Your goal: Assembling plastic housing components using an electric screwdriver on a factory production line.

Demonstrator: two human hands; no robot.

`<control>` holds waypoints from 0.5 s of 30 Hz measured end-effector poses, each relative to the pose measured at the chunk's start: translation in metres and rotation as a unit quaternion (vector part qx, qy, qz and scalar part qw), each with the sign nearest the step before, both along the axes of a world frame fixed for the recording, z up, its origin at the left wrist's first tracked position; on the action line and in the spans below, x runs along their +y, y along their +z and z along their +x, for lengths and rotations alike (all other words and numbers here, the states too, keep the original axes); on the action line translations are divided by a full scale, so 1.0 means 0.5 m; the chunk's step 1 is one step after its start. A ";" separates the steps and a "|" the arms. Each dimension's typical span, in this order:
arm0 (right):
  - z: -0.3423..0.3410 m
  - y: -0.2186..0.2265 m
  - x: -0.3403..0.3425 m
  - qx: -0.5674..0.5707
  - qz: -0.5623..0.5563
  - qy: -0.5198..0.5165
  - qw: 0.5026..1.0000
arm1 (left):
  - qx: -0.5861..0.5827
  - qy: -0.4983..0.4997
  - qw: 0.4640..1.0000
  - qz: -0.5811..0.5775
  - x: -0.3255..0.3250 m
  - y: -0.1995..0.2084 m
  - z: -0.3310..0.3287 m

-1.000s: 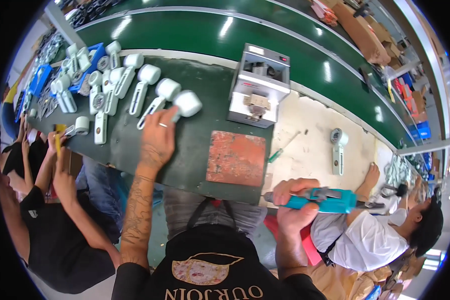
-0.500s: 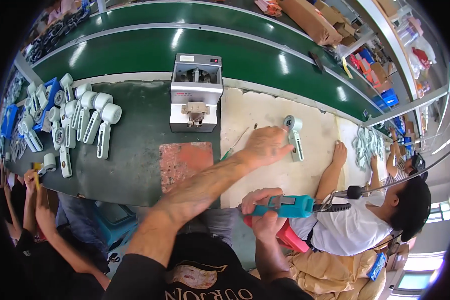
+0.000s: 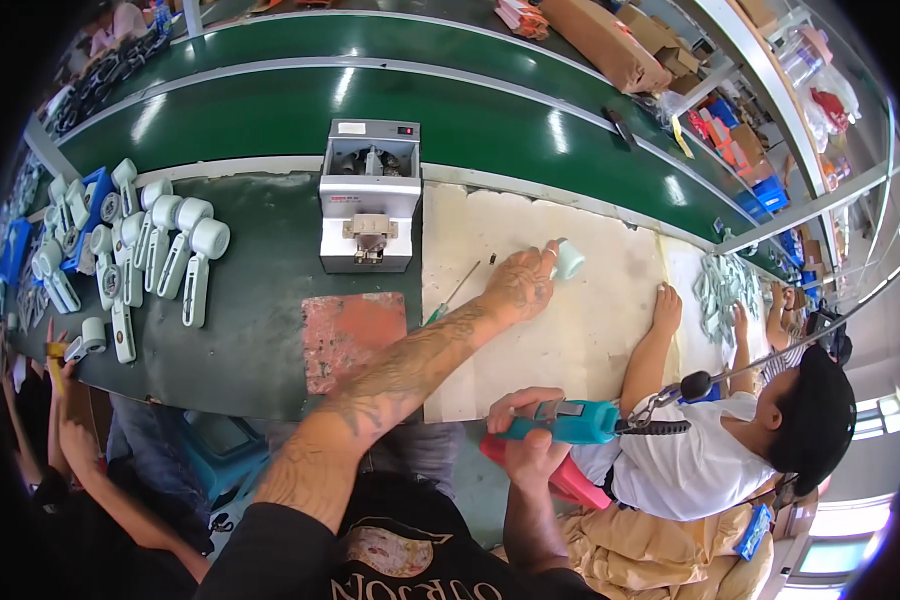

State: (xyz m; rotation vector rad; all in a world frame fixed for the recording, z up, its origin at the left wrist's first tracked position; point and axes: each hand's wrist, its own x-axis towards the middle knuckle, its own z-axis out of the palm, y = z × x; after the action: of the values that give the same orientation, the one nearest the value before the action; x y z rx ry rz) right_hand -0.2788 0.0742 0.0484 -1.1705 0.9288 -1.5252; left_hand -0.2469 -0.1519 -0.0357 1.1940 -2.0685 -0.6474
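Note:
My left hand (image 3: 525,284) reaches across the cream work surface, its fingers closed on a pale green handheld fan (image 3: 567,259). The fan's round head sticks out past my fingers; its handle is hidden behind the hand. Lower down, near the table's front edge, my right hand (image 3: 530,445) is wrapped round a teal electric screwdriver (image 3: 582,422). A hanging cord and hook join its right end, and its tip is hidden by my fingers. Left of my left hand, a thin green-handled screwdriver (image 3: 453,292) lies beside a small dark bit (image 3: 492,259).
A grey screw feeder (image 3: 371,197) stands at the back middle. A worn red mat (image 3: 354,340) lies before it. Several pale green fans (image 3: 196,275) crowd the left side. A co-worker's hand (image 3: 667,309) rests on the table at right, near a pile of pale green parts (image 3: 722,295).
My left hand has closed on the fan, which has shifted slightly left and turned, hiding its handle. The right hand keeps its hold on the electric screwdriver. The whole view has shifted a little.

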 end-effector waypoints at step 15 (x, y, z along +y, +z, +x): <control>0.141 0.057 -0.159 -0.043 -0.053 0.054 0.996 | 0.031 -0.013 0.998 0.055 0.251 0.102 0.490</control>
State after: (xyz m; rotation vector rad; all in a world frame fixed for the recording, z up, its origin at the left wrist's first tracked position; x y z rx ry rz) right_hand -0.2082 -0.0054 0.0770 -1.2021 0.7236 -1.5403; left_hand -0.0021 -0.0262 0.0153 1.1945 -2.0226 -0.8093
